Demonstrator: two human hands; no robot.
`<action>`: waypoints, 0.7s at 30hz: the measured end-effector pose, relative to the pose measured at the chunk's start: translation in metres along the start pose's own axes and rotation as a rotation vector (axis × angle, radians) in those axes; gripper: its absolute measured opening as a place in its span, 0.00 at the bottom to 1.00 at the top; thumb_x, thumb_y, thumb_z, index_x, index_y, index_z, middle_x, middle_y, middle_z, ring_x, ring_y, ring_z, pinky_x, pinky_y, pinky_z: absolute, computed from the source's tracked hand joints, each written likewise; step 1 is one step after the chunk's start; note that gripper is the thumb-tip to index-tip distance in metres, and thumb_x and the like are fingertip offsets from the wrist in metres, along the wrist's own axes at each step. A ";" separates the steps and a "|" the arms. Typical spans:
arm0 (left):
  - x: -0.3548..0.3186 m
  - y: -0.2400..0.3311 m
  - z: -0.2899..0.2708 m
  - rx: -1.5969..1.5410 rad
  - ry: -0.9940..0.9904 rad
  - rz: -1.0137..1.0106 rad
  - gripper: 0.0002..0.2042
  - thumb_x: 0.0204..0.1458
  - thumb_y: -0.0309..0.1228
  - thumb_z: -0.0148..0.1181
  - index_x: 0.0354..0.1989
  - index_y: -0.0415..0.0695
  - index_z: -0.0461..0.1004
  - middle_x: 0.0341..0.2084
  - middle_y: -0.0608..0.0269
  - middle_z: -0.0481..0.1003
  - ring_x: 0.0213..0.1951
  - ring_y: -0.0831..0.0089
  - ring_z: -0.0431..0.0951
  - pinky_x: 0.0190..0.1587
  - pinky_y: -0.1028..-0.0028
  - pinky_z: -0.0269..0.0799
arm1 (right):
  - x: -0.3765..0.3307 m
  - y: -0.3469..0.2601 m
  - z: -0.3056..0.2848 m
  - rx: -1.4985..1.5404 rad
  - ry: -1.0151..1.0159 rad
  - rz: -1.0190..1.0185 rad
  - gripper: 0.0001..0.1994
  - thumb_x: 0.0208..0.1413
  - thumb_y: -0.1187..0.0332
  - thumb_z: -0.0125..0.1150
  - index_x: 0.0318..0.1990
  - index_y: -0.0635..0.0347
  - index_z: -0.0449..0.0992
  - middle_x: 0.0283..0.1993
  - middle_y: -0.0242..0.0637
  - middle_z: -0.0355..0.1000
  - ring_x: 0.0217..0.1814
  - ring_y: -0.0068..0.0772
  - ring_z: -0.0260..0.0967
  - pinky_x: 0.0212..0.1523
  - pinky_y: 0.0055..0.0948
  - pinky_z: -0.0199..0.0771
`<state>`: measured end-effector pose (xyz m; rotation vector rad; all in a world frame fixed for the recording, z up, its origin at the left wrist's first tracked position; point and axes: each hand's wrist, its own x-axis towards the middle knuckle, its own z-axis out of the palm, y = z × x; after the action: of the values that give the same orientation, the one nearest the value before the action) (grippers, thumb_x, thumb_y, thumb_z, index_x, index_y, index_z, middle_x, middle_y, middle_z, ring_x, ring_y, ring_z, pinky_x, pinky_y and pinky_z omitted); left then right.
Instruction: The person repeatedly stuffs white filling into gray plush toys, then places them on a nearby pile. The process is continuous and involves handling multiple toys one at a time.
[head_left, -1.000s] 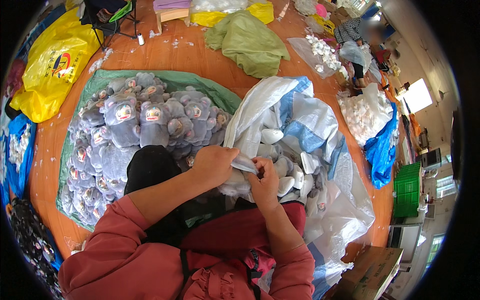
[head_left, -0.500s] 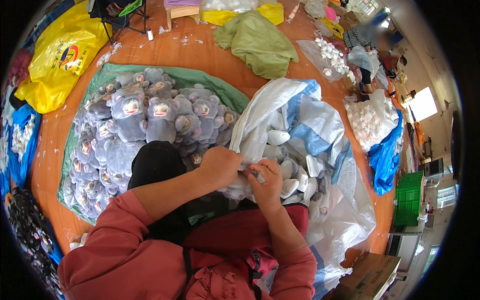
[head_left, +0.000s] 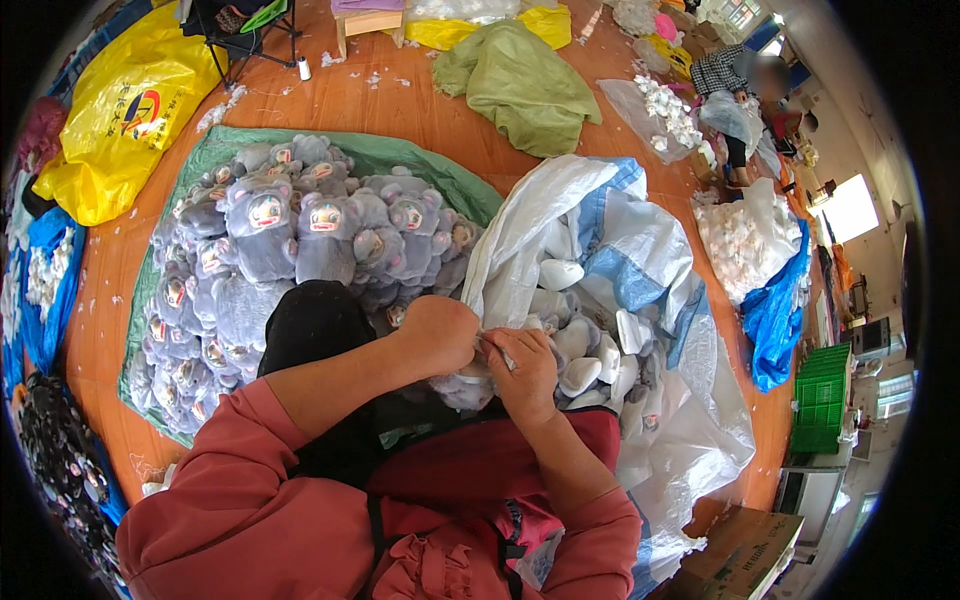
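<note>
In front of my body, my left hand (head_left: pixel 440 335) is closed in a fist, its back turned up. Close against it, my right hand (head_left: pixel 525 378) has its fingers bent in a pinch. Both hands are on a grey plush toy (head_left: pixel 462 390), which shows below them with a whitish part; the fingers hide most of it. To the left, many grey plush toys with small faces (head_left: pixel 262 225) are heaped on a green sheet (head_left: pixel 410 160). On the right, an open white and blue woven sack (head_left: pixel 625 255) holds grey plush pieces with white pads (head_left: pixel 580 375).
A black-clad knee (head_left: pixel 315 330) stands beside the heap. Around me lie a yellow bag (head_left: pixel 120 110), an olive cloth (head_left: pixel 520 90), a bag of white pieces (head_left: pixel 750 240), a green crate (head_left: pixel 822 400) and a cardboard box (head_left: pixel 740 555). A person (head_left: pixel 735 110) is at the far right.
My right hand has turned slightly and its fingers have drawn in closer to the left hand. My left hand stays nearly in place. The far person has shifted a little.
</note>
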<state>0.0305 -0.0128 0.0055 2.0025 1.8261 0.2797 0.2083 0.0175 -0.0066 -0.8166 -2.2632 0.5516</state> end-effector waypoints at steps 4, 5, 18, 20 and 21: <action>0.001 0.002 -0.003 0.038 -0.087 -0.026 0.07 0.37 0.31 0.60 0.22 0.41 0.80 0.22 0.48 0.78 0.29 0.49 0.80 0.33 0.55 0.75 | -0.001 -0.001 0.000 -0.015 -0.062 0.026 0.09 0.45 0.73 0.66 0.36 0.57 0.79 0.37 0.37 0.76 0.39 0.45 0.72 0.43 0.38 0.72; 0.000 0.002 -0.004 0.047 -0.108 -0.029 0.07 0.37 0.31 0.60 0.22 0.41 0.81 0.23 0.48 0.78 0.30 0.49 0.80 0.33 0.55 0.75 | -0.001 -0.003 0.000 -0.032 -0.083 0.028 0.09 0.45 0.73 0.66 0.36 0.57 0.79 0.37 0.37 0.76 0.39 0.45 0.72 0.43 0.38 0.72; -0.001 0.005 0.007 0.037 -0.160 0.026 0.07 0.38 0.33 0.59 0.22 0.43 0.81 0.21 0.50 0.78 0.28 0.51 0.80 0.30 0.54 0.75 | -0.010 0.004 0.013 0.016 -0.187 0.174 0.07 0.46 0.72 0.65 0.32 0.61 0.75 0.31 0.46 0.73 0.35 0.53 0.71 0.37 0.45 0.72; -0.003 0.006 0.013 0.059 -0.097 0.057 0.07 0.38 0.33 0.60 0.21 0.44 0.81 0.21 0.51 0.78 0.27 0.52 0.80 0.29 0.54 0.74 | -0.013 0.005 0.012 0.083 -0.233 0.273 0.06 0.46 0.74 0.65 0.32 0.63 0.75 0.30 0.42 0.74 0.33 0.43 0.73 0.36 0.37 0.72; -0.004 0.005 0.015 0.077 -0.081 0.082 0.07 0.38 0.34 0.61 0.21 0.45 0.81 0.21 0.51 0.78 0.27 0.52 0.80 0.29 0.55 0.74 | -0.010 0.002 0.011 0.116 -0.260 0.320 0.06 0.46 0.74 0.65 0.33 0.63 0.76 0.30 0.41 0.75 0.32 0.38 0.74 0.36 0.33 0.73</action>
<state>0.0410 -0.0190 -0.0047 2.1126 1.7326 0.1524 0.2075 0.0101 -0.0197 -1.1110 -2.3152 0.9771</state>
